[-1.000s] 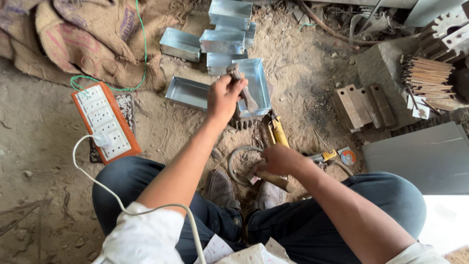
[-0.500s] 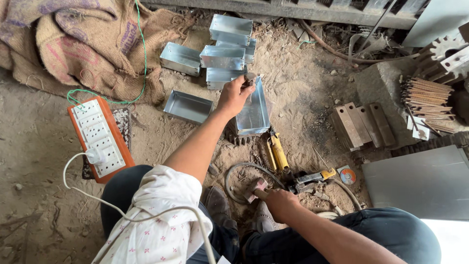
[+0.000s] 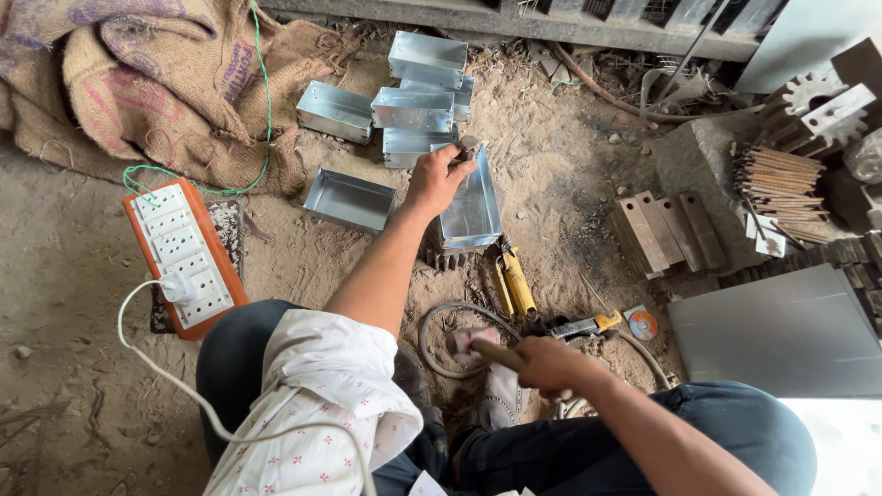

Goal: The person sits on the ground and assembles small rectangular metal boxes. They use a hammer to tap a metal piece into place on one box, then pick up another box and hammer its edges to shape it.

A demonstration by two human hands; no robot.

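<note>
My left hand (image 3: pixel 439 176) grips the rim of a shiny folded sheet-metal tray (image 3: pixel 472 207) that stands tilted on the sandy ground. Low in front of my knees, my right hand (image 3: pixel 549 364) is closed around the wooden handle of a small hammer (image 3: pixel 470 343), whose head points left. Several more metal trays (image 3: pixel 415 92) are piled just beyond the held one, and another tray (image 3: pixel 351 199) lies flat to its left.
An orange socket board (image 3: pixel 184 253) with a white plug and cable lies at left. Burlap sacks (image 3: pixel 138 83) fill the far left. A yellow-handled tool (image 3: pixel 514 283), a hose, metal blocks (image 3: pixel 663 230), a bundle of rods (image 3: pixel 781 188) and a grey sheet (image 3: pixel 781 326) lie to the right.
My left hand has stood the metal tray up on edge and shifted it slightly. My right hand has drawn back toward my knees with the hammer.
</note>
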